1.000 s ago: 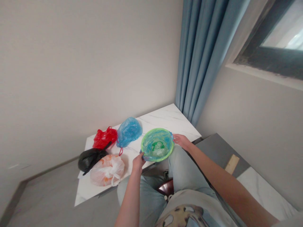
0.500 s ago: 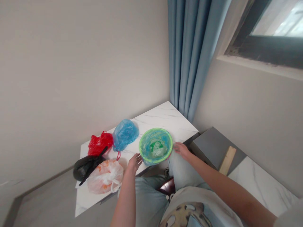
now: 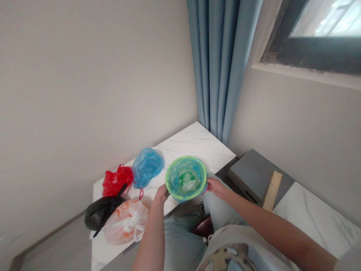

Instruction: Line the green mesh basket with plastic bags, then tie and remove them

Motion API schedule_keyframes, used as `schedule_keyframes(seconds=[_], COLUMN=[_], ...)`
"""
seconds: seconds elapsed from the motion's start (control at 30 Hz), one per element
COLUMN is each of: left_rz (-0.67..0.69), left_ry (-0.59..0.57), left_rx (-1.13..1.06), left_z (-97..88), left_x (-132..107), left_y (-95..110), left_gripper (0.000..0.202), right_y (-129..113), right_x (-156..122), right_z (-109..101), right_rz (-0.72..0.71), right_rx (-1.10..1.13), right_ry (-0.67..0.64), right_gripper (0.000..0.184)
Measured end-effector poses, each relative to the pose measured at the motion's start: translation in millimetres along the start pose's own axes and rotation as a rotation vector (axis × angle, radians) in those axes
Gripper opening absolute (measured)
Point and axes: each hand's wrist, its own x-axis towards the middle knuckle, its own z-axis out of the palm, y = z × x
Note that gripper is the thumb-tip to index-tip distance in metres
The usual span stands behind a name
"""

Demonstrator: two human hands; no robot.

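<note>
A round waste bin (image 3: 186, 159) with a lime-green rim stands at the table's near edge, lined with a blue plastic bag (image 3: 176, 180). Something green and whitish (image 3: 189, 180) lies at its bottom; I cannot make out what. My left hand (image 3: 162, 193) is closed on the bin's left side below the rim, its fingertips partly hidden. On the opposite side, my right hand (image 3: 216, 187) grips the bin beside a bit of red drawstring (image 3: 205, 190).
To the left on the white marbled table (image 3: 194, 135) sit a blue bag (image 3: 148, 165), a red bag (image 3: 117, 181), a black bag (image 3: 101, 212) and a white-orange bag (image 3: 125, 222). A wooden strip (image 3: 272, 191) rests by a grey box (image 3: 251, 169) at right. A blue curtain (image 3: 216, 67) hangs behind.
Both hands have gone from open beside the bin to closed on its two sides. The view has shifted slightly, and the bin appears a little lower.
</note>
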Motion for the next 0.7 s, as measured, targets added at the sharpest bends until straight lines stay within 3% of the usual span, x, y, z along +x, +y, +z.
schedule_keyframes(seconds=[0.13, 0.3, 0.57, 0.7], left_rz=[0.018, 0.135, 0.440, 0.593], left_ry=[0.003, 0.063, 0.326, 0.389], left_rx=[-0.003, -0.019, 0.085, 0.186], left_z=[-2.0, -5.3, -4.9, -3.6], left_x=[7, 9, -3, -12], left_y=[-2, 0, 1, 5], left_gripper=[0.003, 0.007, 0.030, 0.030], right_y=[-6, -14, -20, -14], right_x=[-7, -19, -32, -36], right_z=[2, 8, 23, 27], right_rz=[-0.044, -0.100, -0.119, -0.063], right_rx=[-0.012, -0.026, -0.088, -0.075], right_ry=[0.063, 0.074, -0.083, -0.177], right_gripper=[0.012, 0.015, 0.020, 0.019])
